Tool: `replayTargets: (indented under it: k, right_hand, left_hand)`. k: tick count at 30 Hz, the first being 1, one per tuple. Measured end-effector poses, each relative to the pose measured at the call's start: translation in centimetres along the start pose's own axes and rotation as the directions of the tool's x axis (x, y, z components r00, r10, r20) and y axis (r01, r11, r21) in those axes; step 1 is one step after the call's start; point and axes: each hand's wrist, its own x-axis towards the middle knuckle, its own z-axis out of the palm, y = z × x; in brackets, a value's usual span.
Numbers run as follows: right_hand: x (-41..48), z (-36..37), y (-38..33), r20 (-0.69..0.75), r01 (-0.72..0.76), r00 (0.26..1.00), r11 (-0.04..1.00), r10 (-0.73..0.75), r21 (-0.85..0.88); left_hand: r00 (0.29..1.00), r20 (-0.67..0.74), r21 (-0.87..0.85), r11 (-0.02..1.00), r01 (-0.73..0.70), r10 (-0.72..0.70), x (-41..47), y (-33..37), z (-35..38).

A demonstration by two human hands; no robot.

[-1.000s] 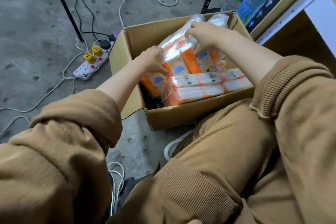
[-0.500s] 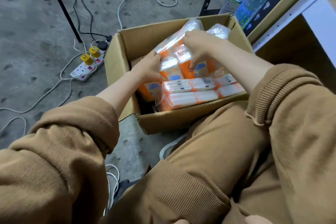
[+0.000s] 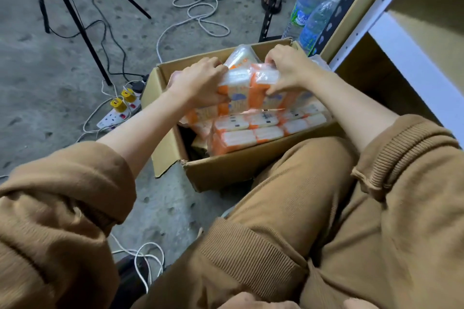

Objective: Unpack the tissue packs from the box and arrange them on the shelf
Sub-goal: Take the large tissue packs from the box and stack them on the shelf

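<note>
While left hand (image 3: 200, 80) and right hand (image 3: 288, 71) clutch opposite ends of an orange-and-white plastic-wrapped tissue pack (image 3: 247, 81) inside the brown cardboard box (image 3: 226, 170), a level, straight-up lift should clear its neighbours (image 3: 263, 130).

The bare left forearm (image 3: 145, 120) and right forearm (image 3: 351, 110) reach forward, with the brown knitted sleeves (image 3: 75, 173) bunched near the elbows. The left hand (image 3: 198, 81) and right hand (image 3: 288, 70) curl their fingers over one orange-and-white plastic-wrapped tissue pack (image 3: 247, 83), gripping it from opposite ends.
</note>
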Motion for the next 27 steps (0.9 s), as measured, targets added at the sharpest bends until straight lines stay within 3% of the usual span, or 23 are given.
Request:
replayTargets:
  k: [6,15,21,27]
  right_hand:
    - [-3.5,-4.3,1.3,-0.087,-0.025,0.996,1.000,0.025,0.001]
    - [-12.4,-13.5,6.2,-0.302,-0.190,0.937,0.982,0.178,-0.011]
    - [-19.5,-17.2,10.5,-0.420,-0.355,0.848,0.935,0.324,0.004]
    - [-25.6,-17.8,15.2,-0.446,-0.495,0.762,0.866,0.469,0.065]
  left_hand:
    - [0.991,-0.085,0.066,0.993,-0.098,0.103,0.3,3.0,-4.2]
    - [0.927,-0.189,0.146,0.942,-0.301,0.325,2.7,12.1,-12.7]
    - [0.849,-0.233,0.134,0.880,-0.456,0.475,4.8,19.7,-15.4]
    - [0.775,-0.218,0.160,0.805,-0.572,0.593,7.0,27.6,-15.2]
